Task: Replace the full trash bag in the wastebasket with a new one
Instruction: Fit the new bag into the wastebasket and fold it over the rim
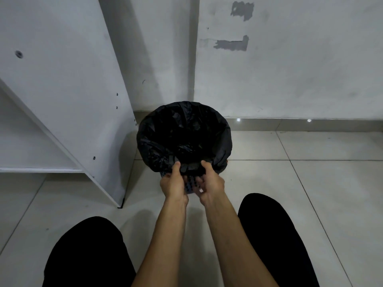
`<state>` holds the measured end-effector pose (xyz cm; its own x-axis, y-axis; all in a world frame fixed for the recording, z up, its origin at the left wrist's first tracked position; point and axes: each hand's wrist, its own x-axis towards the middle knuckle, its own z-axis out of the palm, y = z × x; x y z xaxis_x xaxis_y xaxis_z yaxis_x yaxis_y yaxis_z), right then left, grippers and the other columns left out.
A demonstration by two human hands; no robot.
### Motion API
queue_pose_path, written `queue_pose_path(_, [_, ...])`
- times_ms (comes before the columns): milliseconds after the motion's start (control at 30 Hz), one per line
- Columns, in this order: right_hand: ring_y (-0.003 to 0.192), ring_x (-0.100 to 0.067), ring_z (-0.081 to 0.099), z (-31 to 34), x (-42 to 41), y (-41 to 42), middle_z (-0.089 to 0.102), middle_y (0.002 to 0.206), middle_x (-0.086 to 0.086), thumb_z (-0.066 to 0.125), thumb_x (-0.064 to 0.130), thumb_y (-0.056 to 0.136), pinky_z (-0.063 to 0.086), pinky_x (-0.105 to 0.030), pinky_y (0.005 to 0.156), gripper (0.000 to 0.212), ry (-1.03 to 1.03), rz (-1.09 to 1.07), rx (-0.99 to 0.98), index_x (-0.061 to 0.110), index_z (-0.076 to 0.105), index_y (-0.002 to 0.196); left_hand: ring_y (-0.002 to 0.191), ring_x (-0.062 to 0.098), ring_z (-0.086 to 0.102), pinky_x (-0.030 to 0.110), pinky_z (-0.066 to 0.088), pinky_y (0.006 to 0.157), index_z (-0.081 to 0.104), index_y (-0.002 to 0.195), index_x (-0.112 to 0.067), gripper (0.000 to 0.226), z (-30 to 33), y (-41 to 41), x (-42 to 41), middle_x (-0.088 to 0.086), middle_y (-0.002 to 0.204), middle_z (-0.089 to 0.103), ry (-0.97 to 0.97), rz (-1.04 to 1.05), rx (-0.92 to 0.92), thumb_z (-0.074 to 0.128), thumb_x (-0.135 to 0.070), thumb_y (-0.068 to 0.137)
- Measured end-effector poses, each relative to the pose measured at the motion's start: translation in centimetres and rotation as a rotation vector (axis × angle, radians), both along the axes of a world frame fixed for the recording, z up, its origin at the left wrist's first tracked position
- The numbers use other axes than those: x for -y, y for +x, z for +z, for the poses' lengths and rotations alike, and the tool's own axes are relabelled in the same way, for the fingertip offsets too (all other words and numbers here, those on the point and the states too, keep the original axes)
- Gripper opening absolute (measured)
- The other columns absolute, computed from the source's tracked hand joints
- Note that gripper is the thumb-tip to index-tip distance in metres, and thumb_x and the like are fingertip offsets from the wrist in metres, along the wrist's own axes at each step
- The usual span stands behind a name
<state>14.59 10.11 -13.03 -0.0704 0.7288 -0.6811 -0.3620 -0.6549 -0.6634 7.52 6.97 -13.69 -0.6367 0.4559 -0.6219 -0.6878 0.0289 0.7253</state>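
Wastebasket (189,186) sits on the floor (290,183) against the far wall (290,69), just right of the white shelf unit (62,90). A black trash bag (182,137) lines it, rim folded over the top all the way round; blue perforated side shows only below the near fold.

Progress, judged from this: the inside looks dark and hollow, no trash visible, so you're likely fitting the new bag, late in the task. Can't rule out it's the old bag about to come off. No second bag in view. What's left: finish tucking the near edge, or if it's the old one, everything.

Your left hand (173,183) pinches the near fold of the bag, thumb on top, fingers curled under the edge. Your right hand (210,181) grips the same fold just beside it, thumb over the plastic, fingers curled below against the basket side. Both forearms reach straight out from between your knees, hands close together, nearly touching.
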Motion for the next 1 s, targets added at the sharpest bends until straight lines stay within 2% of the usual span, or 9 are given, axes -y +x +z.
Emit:
queue_pose_path(67, [0.08,-0.02,0.069,0.1,-0.6,0.4,0.068,0.105,-0.012,0.079,0.023,0.083,0.06,-0.033,0.057,0.043,0.031,-0.057,0.021,0.007,0.058,0.116,0.082,0.019,0.069,0.026,0.054,0.062,0.064,0.105,-0.003,0.018,0.0,-0.2,-0.2,0.011,0.1,0.07,0.052,0.02,0.027,0.064,-0.017,0.093])
queue_pose_path(167, [0.072,-0.019,0.067,0.9,-1.5,0.8,0.07,0.098,-0.014,0.07,0.01,0.09,0.061,-0.033,0.062,0.012,0.094,-0.022,0.037,0.004,0.062,0.097,0.091,0.02,0.067,0.026,0.054,0.065,0.062,0.117,-0.002,0.028,-0.2,-0.5,-0.4,0.013,0.113,0.068,0.098,0.005,0.048,0.061,-0.016,0.093])
queue_pose_path(333, [0.06,-0.019,0.064,1.2,-1.9,0.8,0.068,0.082,-0.012,0.067,0.008,0.089,0.055,-0.025,0.049,0.019,-0.035,-0.027,-0.154,0.0,0.064,0.107,0.058,0.013,0.055,0.022,0.047,0.048,0.064,0.109,-0.012,0.027,0.2,0.3,-0.6,0.003,0.081,0.064,0.044,-0.049,0.08,0.066,-0.031,0.091])
queue_pose_path(467, [0.068,-0.018,0.064,0.2,-1.1,1.1,0.071,0.073,-0.006,0.063,0.022,0.092,0.05,-0.028,0.064,0.019,-0.117,0.02,-0.409,0.006,0.067,0.101,0.046,0.008,0.06,0.018,0.05,0.044,0.064,0.089,-0.008,0.014,0.3,2.0,-0.4,0.001,0.061,0.066,0.077,-0.073,0.098,0.068,-0.021,0.092])
queue_pose_path(567, [0.075,-0.019,0.058,0.5,-1.0,1.9,0.061,0.079,-0.007,0.057,0.028,0.093,0.048,-0.03,0.073,0.022,-0.14,-0.007,-0.394,0.008,0.064,0.089,0.069,0.012,0.066,0.024,0.057,0.068,0.062,0.101,-0.003,0.012,0.5,1.9,-0.4,0.009,0.092,0.069,0.1,-0.008,0.086,0.063,-0.012,0.094])
queue_pose_path(633, [0.069,-0.018,0.058,0.8,-1.3,2.0,0.059,0.079,-0.007,0.053,0.023,0.095,0.05,-0.028,0.062,0.02,-0.122,-0.036,-0.301,0.007,0.061,0.088,0.088,0.019,0.066,0.031,0.055,0.084,0.059,0.118,0.001,0.026,0.6,1.8,-0.5,0.013,0.113,0.065,0.117,0.018,0.094,0.06,-0.01,0.095])
queue_pose_path(733, [0.062,-0.02,0.061,1.2,-2.3,2.1,0.064,0.077,-0.01,0.052,0.006,0.093,0.052,-0.024,0.047,0.01,-0.035,-0.14,-0.141,0.001,0.061,0.094,0.105,0.026,0.063,0.034,0.055,0.086,0.056,0.127,0.001,0.033,0.8,1.7,-0.9,0.016,0.125,0.062,0.109,0.018,0.077,0.058,-0.01,0.095])
queue_pose_path(867, [0.091,-0.026,0.07,1.9,-3.5,2.3,0.071,0.103,-0.011,0.066,0.037,0.093,0.061,-0.037,0.074,0.034,0.031,-0.05,-0.101,0.007,0.062,0.11,0.111,0.028,0.062,0.034,0.055,0.082,0.056,0.125,0.0,0.032,0.5,1.4,-1.3,0.017,0.127,0.061,0.09,0.016,0.075,0.055,-0.012,0.096])
queue_pose_path(1000, [0.084,-0.028,0.069,2.2,-4.0,2.4,0.069,0.098,-0.015,0.071,0.02,0.092,0.061,-0.043,0.078,0.034,0.014,-0.048,-0.109,-0.003,0.061,0.115,0.074,0.019,0.061,0.027,0.054,0.062,0.059,0.12,-0.001,0.031,0.5,1.7,-1.3,0.011,0.094,0.065,0.04,0.003,0.099,0.059,-0.018,0.094])
